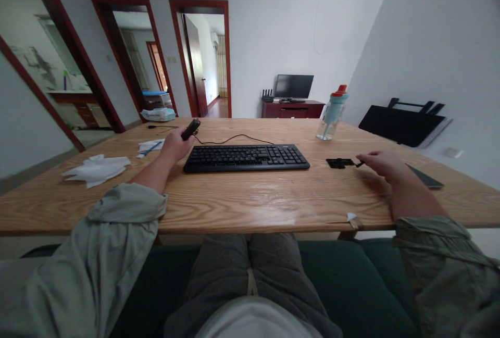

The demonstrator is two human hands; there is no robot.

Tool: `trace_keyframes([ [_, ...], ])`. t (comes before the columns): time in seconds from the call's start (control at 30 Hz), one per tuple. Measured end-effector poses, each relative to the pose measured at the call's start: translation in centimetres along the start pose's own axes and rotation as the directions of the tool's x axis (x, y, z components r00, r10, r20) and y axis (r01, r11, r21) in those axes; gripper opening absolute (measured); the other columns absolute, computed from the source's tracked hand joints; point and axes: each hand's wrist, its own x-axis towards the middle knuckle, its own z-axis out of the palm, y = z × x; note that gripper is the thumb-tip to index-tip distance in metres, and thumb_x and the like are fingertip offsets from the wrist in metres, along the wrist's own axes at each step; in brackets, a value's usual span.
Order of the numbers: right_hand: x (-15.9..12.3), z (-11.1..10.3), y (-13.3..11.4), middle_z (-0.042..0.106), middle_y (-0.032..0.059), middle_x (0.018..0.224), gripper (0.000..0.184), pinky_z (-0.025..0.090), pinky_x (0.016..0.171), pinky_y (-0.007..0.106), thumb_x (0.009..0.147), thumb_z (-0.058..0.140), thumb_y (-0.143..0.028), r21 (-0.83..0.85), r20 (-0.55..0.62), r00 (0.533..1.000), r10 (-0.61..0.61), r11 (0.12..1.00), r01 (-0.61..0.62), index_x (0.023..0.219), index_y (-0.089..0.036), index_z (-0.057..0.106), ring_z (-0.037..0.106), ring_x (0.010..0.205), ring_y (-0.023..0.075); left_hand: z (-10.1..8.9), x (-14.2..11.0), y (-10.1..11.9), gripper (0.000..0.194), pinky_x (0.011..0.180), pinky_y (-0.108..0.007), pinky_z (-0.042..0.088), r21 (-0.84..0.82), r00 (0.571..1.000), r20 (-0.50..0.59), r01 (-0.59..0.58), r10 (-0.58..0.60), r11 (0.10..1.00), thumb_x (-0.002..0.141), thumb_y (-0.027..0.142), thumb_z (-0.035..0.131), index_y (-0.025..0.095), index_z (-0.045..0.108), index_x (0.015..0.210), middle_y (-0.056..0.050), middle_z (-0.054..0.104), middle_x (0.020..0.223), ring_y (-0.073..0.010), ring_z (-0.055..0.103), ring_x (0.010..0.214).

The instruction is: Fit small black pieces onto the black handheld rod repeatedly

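- Grip of the left hand [176,144], left of the centre of the frame, is closed around a dark oblong object [191,129]; which object it is, I cannot tell.
- Right hand [385,163], at the right of the frame, pinches a small black piece [360,164] between thumb and fingers, just beside other black pieces [339,163] lying flat.
- Keyboard [246,159] rests on the wooden counter [242,200], in the middle of the frame, with neither hand touching it; its cable [239,136] runs behind.
- As for the progress, I judge that one small piece is already taken up, while the others remain on the counter. Whether they belong to the keyboard, and whether any key is missing there, is too small to tell.
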Motion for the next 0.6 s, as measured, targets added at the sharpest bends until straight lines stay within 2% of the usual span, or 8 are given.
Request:
trace_keyframes([
  [0.17, 0.43, 0.23, 0.08, 0.060, 0.0102, 0.062, 0.024, 0.038, 0.057, 0.036, 0.082, 0.065, -0.037, -0.020, 0.107, 0.994, 0.025, 1.000, -0.023, 0.066, -0.018, 0.065, 0.051, 0.056, 0.0201, -0.02, 0.01, 0.03, 0.016, 0.070, -0.032, 0.044, 0.032, 1.000, 0.003, 0.011, -0.011, 0.999, 0.076, 0.034, 0.056, 0.020, 0.061, 0.082, -0.007, 0.065, 0.079, -0.0232, 0.060, 0.077],
  [0.33, 0.88, 0.64, 0.51, 0.059, 0.0064, 0.061, 0.023, 0.037, 0.055, 0.033, 0.082, 0.064, -0.039, 0.005, 0.132, 0.991, 0.024, 1.000, -0.025, 0.077, -0.017, 0.067, 0.051, 0.056, 0.0190, -0.04, 0.07, -0.11, 0.020, 0.068, -0.030, 0.043, 0.059, 1.000, 0.018, 0.020, -0.021, 0.998, 0.077, 0.036, 0.056, 0.020, 0.063, 0.085, -0.007, 0.066, 0.080, -0.0222, 0.060, 0.076],
  [0.6, -0.03, 0.52, -0.15, 0.057, 0.0040, 0.064, 0.033, 0.035, 0.054, 0.030, 0.085, 0.061, -0.047, 0.044, 0.200, 0.979, 0.051, 0.997, -0.061, 0.091, -0.015, 0.066, 0.046, 0.056, 0.0154, -0.15, 0.04, 0.10, 0.024, 0.069, -0.030, 0.043, 0.089, 0.999, 0.038, 0.031, -0.035, 0.996, 0.077, 0.036, 0.054, 0.017, 0.065, 0.089, -0.007, 0.065, 0.080, -0.0213, 0.059, 0.076],
])
